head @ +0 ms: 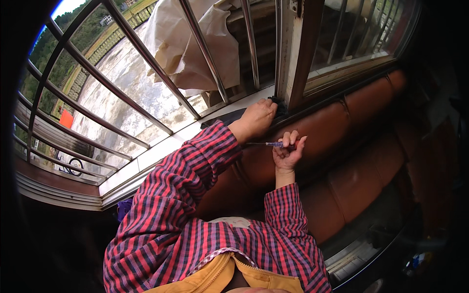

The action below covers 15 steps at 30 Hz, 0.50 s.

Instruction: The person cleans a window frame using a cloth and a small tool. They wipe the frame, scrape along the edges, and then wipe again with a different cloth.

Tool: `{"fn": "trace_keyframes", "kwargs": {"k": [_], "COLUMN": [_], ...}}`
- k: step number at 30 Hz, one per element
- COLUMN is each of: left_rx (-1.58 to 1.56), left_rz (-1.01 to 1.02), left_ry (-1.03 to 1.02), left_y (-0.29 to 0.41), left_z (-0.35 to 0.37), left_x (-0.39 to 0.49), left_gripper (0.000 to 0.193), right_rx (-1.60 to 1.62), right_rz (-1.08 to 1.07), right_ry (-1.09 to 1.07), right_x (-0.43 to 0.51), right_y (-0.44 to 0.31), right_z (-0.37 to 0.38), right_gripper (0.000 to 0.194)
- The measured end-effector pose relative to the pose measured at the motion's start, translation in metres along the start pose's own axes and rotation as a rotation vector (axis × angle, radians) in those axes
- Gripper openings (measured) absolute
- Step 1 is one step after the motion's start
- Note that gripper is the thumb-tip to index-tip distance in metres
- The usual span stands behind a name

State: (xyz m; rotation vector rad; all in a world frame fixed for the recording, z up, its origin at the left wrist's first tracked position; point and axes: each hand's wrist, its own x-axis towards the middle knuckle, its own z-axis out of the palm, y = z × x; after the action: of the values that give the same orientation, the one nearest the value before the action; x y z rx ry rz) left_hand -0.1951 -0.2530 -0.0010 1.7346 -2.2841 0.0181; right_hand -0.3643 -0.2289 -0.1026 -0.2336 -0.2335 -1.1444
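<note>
My right hand [288, 152] grips a screwdriver [274, 144] with a translucent purple handle, above the backrest of a brown leather sofa [311, 128]. Its thin metal shaft points left, passing close to my left wrist. My left hand [255, 117] is on the window sill, its fingers curled down beside the foot of the window frame [289, 73]. Black material [229, 118], perhaps cloth or a bag, lies under and around that hand. Whether the fingers hold something is hidden.
Upright metal bars [205, 49] stand along the outer side of the white sill [146, 157]. Beyond them hangs a pale sheet [205, 47] over something. A glass window pane [351, 36] is at right. The sofa seat [361, 190] lies below the backrest.
</note>
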Motion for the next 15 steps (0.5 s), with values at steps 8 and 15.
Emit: {"fn": "trace_keyframes", "kwargs": {"k": [8, 15], "left_rx": [0.052, 0.252], "left_rz": [-0.231, -0.580], "left_ry": [-0.131, -0.187], "left_y": [-0.027, -0.060], "left_z": [-0.065, -0.131], "left_x": [-0.140, -0.344], "left_gripper": [0.021, 0.009], "right_rx": [-0.011, 0.085], "right_rz": [-0.017, 0.046], "right_ry": [0.065, 0.089], "right_x": [0.000, -0.002], "right_y": [-0.002, -0.005], "right_z": [0.006, 0.007], "right_gripper": [0.047, 0.060]}}
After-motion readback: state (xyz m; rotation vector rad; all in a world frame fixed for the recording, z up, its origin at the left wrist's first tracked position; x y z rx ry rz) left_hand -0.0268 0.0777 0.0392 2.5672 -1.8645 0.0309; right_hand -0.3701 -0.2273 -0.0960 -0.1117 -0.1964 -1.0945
